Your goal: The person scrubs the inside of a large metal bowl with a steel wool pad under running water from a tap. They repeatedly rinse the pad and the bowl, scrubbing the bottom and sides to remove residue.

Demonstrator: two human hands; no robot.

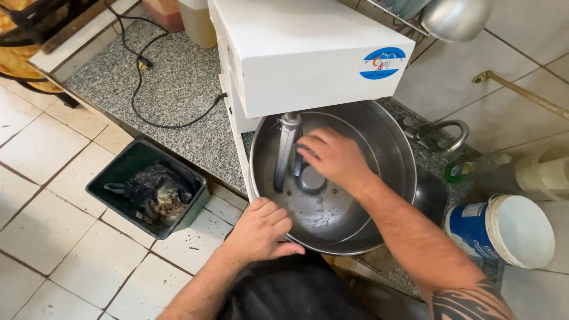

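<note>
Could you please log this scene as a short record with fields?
Machine: white mixer on a granite counter
Bowl: steel mixing bowl, crumbs on its bottom
Left hand: left hand grips the bowl's near rim
Right hand: right hand inside the bowl, at the metal hook
Floor: dark bin holding rubbish on white tiles
Right side: blue and white bucket, tilted
Cable: black cord across the counter
</note>
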